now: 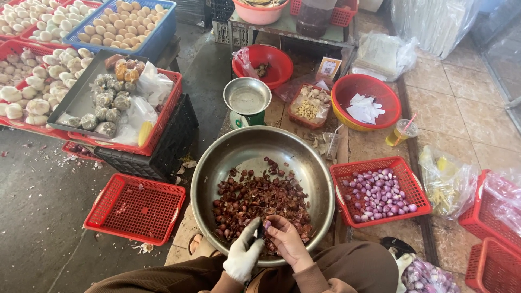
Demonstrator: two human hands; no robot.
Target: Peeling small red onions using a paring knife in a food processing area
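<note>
**Shallot peeling over the steel bowl**

Left hand, in a white glove, is closed round a small dark knife – blade end points up, toward the other hand. Right hand, bare, pinches a small purple shallot in its fingertips, so both grips are shut. The shallot sits just right of & touching the knife tip, at the near rim of the big steel bowl; its long axis can't be told, too small. Right hand is the nearer one – it already has the bulb. Bowl holds a heap of red-brown skins. Red basket of peeled shallots lies just right of the bowl; an empty red basket to the left, on the floor.
</note>
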